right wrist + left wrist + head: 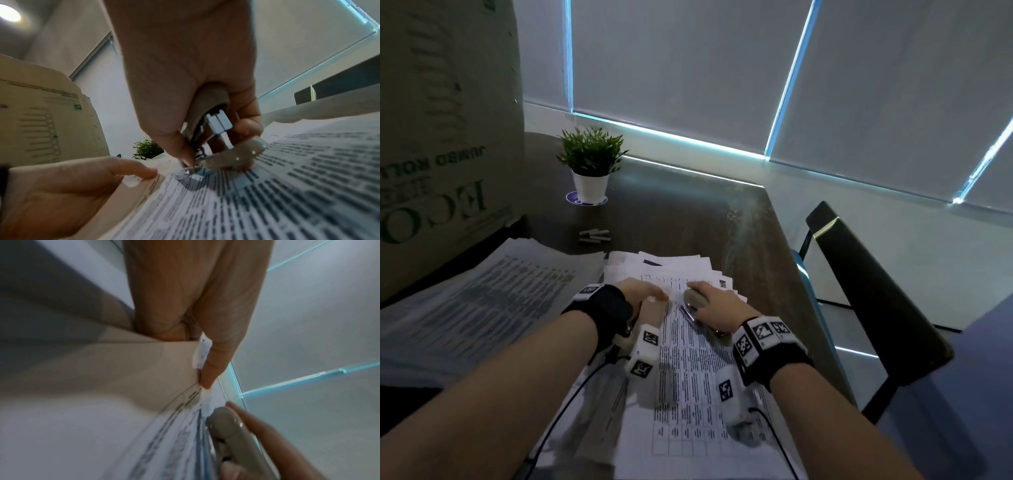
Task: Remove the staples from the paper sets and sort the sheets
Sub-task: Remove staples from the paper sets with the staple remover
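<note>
At the lower middle of the head view, a printed paper set (688,370) lies on a dark table (688,212), its far end overlapping a loose heap of sheets (671,263) at the centre of the frame. The left hand (643,294) lies just left of centre on the top sheet's far corner; in the right wrist view its thumb (133,168) rests on top of the lifted paper edge at the lower left, so it is pinching the corner. The right hand (717,305), just right of centre, is clasped around a grey staple remover (695,301). In the right wrist view the tool's metal tip (191,168) touches the paper at the centre of the frame, right beside the left thumb. Whether a staple sits under the tip is too blurred to tell.

A second stack of printed pages (465,301) spreads across the left of the head view, below a large cardboard box (441,120) at the upper left. Toward the upper centre stand a small potted plant (590,164) and, nearer, a few strips of staples (594,235). A dark chair (876,294) occupies the right side.
</note>
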Demonstrator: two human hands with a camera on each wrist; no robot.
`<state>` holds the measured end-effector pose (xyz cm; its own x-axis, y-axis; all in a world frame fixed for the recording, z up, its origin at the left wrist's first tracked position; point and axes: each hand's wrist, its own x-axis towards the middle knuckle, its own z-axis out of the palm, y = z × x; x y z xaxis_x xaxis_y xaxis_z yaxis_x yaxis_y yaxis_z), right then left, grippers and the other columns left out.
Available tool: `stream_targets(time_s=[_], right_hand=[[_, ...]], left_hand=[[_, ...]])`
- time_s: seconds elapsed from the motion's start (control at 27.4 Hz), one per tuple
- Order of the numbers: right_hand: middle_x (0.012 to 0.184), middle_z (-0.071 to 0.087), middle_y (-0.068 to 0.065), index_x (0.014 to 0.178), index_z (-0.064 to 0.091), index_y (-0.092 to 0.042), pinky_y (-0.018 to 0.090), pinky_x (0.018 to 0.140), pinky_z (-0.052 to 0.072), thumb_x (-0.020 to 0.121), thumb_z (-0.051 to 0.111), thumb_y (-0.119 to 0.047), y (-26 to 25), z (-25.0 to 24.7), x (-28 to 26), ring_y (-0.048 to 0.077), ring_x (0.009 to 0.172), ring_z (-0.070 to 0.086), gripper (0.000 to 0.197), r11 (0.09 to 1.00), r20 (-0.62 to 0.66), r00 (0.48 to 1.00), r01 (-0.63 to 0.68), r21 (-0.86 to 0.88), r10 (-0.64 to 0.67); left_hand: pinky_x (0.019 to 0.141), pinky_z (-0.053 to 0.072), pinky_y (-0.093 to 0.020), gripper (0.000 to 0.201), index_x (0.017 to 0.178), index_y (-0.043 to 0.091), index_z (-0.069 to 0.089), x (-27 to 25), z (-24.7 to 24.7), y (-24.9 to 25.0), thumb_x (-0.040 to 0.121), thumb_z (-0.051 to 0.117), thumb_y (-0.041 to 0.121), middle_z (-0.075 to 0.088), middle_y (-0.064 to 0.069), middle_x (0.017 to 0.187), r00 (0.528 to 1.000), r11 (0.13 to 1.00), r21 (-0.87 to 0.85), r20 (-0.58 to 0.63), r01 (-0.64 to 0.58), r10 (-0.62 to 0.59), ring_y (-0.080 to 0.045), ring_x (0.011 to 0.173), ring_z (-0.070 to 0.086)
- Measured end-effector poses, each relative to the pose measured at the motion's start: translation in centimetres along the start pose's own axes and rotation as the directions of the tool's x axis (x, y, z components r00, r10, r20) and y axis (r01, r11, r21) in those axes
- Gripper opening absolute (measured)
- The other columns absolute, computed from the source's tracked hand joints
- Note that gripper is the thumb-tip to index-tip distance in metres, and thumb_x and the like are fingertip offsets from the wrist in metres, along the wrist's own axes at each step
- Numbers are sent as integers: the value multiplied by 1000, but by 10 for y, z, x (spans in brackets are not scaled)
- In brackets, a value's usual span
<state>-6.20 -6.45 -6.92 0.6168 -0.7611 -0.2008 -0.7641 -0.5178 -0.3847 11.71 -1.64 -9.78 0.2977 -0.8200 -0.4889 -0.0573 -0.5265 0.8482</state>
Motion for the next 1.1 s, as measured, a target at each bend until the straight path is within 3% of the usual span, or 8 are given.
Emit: stream_targets(time_s=[0.07, 0.18, 0.33, 0.48, 0.77, 0.88, 1.02, 1.1], right_hand=[[134, 57, 13, 145, 34, -38, 40, 93, 50, 94, 49, -22, 4, 7, 3, 32, 111, 58, 55, 1000, 7, 1000, 5, 13, -5], [128, 60, 13, 141, 35, -39, 41, 90, 52, 94, 48, -22, 7, 11, 1, 31, 104, 61, 52, 1000, -1, 1000, 13, 23, -12], [123, 60, 17, 140, 36, -28, 36, 82, 47, 97, 44, -19, 8, 9, -4, 34, 101, 60, 44, 1000, 26, 1000, 1, -2, -1], [123, 60, 20, 142, 34, -24, 40, 85, 49, 98, 42, -20, 3, 11, -9, 36, 102, 60, 45, 1000, 13, 1000, -17, -5, 18], [126, 61, 16, 150, 26, -26, 42, 93, 48, 101, 40, -30, -3, 17, -15, 35, 109, 60, 51, 1000, -65, 997, -30, -8, 29], [119, 65, 15, 151, 24, -29, 41, 86, 48, 102, 40, -30, -6, 19, -15, 35, 104, 62, 52, 999, -101, 995, -12, -40, 8], [93, 61, 7, 148, 29, -31, 35, 71, 46, 99, 42, -21, -7, 25, -6, 29, 82, 58, 51, 999, -121, 993, -14, -38, 9], [104, 64, 7, 144, 33, -34, 35, 72, 46, 99, 43, -23, -8, 24, -3, 29, 88, 60, 47, 999, -121, 993, -16, -46, 11]], left_hand=[[83, 50, -42, 34, 116, -1, 54, 4, 5, -3, 86, 65, 10, 59, -21, 106, 1000, 999, -40, -6, 10, -11, -34, 93, 57], [98, 45, -46, 24, 102, 4, 61, 4, 14, -4, 82, 70, 14, 61, -16, 106, 998, 998, -25, -37, -60, 59, -34, 105, 57], [97, 48, -49, 53, 100, 4, 59, 26, 15, -13, 58, 88, 18, 65, -15, 111, 994, 999, -8, -94, -50, 49, -34, 105, 61], [93, 51, -48, 114, 113, 4, 58, 56, 11, -25, 11, 93, 42, 68, -12, 111, 995, 999, -11, -89, -42, 41, -34, 102, 64], [94, 50, -49, 64, 102, -1, 58, 27, 14, -14, 54, 92, 24, 68, -15, 106, 993, 999, 41, -111, -28, 33, -35, 102, 63], [94, 50, -50, 75, 115, -3, 61, 30, 13, -15, 53, 91, 27, 67, -19, 112, 993, 997, 66, -113, -30, 37, -36, 104, 63], [96, 49, -46, 59, 111, -4, 60, 21, 15, -11, 66, 86, 24, 66, -16, 112, 993, 995, 97, -119, -16, 27, -34, 106, 61], [93, 51, -47, 67, 112, -4, 61, 22, 14, -12, 60, 88, 28, 67, -17, 111, 994, 997, 79, -104, -4, 13, -35, 103, 63]])
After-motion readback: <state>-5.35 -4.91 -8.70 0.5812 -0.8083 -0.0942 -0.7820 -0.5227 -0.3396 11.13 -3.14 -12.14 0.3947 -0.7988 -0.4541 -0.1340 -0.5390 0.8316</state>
